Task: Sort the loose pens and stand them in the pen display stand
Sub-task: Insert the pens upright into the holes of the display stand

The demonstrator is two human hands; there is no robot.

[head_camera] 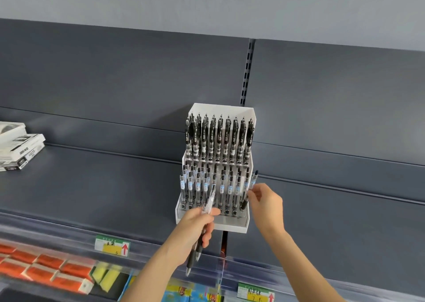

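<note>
Dark grey shop shelving fills the view, with a slotted upright rail (247, 71) running down the back panel. On the middle shelf (92, 186) stands the white pen display stand (230, 226), stepped in two tiers. The far, higher tier is packed with black-barrelled pens (218, 138). The near, lower tier holds clear pens with blue labels (190, 186), all upright. The left hand (195, 223) hovers just in front of the stand's near wall. Its grip is curled round a bundle of loose pens (191, 261), dark ends pointing down and clear ends poking up past the thumb. The right hand (268, 203) is at the stand's right side, its grip pinching a single pen (253, 178) that leans over the right end of the lower tier. Far left on the shelf lie stacked white boxes (20, 150). Lower down, price labels (112, 245) with red arrows sit on a clear strip above orange packs (46, 269)
</note>
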